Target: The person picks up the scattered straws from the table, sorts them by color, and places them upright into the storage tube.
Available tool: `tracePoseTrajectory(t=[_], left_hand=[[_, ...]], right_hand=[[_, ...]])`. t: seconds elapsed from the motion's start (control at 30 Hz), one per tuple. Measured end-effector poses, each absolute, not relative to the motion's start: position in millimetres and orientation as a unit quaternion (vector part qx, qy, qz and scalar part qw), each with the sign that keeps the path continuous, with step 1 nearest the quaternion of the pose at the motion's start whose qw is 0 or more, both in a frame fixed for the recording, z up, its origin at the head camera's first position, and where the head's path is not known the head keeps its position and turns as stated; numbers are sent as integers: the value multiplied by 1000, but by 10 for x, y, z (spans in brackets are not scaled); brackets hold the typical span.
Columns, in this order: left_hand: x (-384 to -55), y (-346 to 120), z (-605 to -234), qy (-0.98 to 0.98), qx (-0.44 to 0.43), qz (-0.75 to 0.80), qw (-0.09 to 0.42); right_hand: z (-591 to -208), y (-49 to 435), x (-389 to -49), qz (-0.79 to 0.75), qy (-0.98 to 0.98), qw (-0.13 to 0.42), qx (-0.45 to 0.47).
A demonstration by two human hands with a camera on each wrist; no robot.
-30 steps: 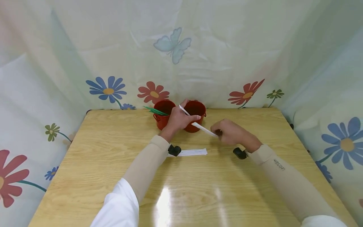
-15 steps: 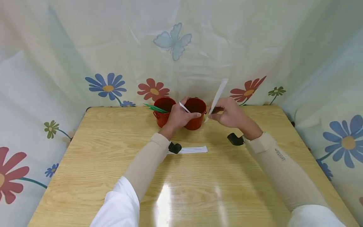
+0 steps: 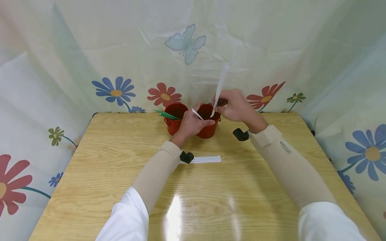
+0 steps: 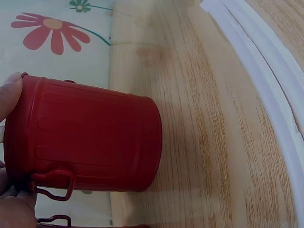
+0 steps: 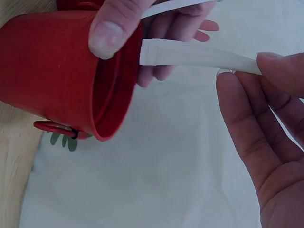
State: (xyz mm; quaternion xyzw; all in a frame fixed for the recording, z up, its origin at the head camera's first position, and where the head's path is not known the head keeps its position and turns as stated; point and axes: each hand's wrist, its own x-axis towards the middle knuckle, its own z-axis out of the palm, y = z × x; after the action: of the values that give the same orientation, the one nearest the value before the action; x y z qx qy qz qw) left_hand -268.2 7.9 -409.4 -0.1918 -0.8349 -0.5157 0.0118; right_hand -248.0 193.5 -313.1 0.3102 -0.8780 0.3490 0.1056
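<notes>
My left hand [image 3: 192,124] grips the rim of the right-hand red bucket [image 3: 207,131], thumb over the near edge. In the left wrist view this bucket [image 4: 99,137] stands on the table. My right hand [image 3: 236,105] pinches a white paper-wrapped straw [image 3: 221,82] between thumb and fingers. Its lower end is right at the bucket's mouth, as the right wrist view shows the straw [image 5: 190,53] there. Another white straw [image 3: 197,113] leans out of the bucket beside my left hand. Green straws [image 3: 167,115] stick out of the left-hand red bucket [image 3: 173,128].
White straws [image 3: 208,159] lie side by side on the wooden table [image 3: 135,194], in front of the buckets. Close behind the buckets hangs a flower-print curtain [image 3: 229,43], which also runs along both sides.
My right hand has raised the white straw from low right of the bucket, turned it upright and moved it left over the bucket's mouth. My left hand has stayed on the rim.
</notes>
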Motion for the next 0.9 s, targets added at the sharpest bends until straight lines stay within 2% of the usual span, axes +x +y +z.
tracePoseTrajectory(t=[0.17, 0.6, 0.9], left_hand=[[-2673, 84, -4097, -833, -190, -520, 6], [-2691, 24, -4087, -817, -216, -534, 27], [-2660, 34, -4091, -816, -206, -540, 6]], right_hand=[[-3195, 1856, -2573, 337, -889, 78, 299], [-3409, 1644, -2825, 245, -913, 54, 320], [-3522, 1596, -2888, 206, -927, 25, 313]])
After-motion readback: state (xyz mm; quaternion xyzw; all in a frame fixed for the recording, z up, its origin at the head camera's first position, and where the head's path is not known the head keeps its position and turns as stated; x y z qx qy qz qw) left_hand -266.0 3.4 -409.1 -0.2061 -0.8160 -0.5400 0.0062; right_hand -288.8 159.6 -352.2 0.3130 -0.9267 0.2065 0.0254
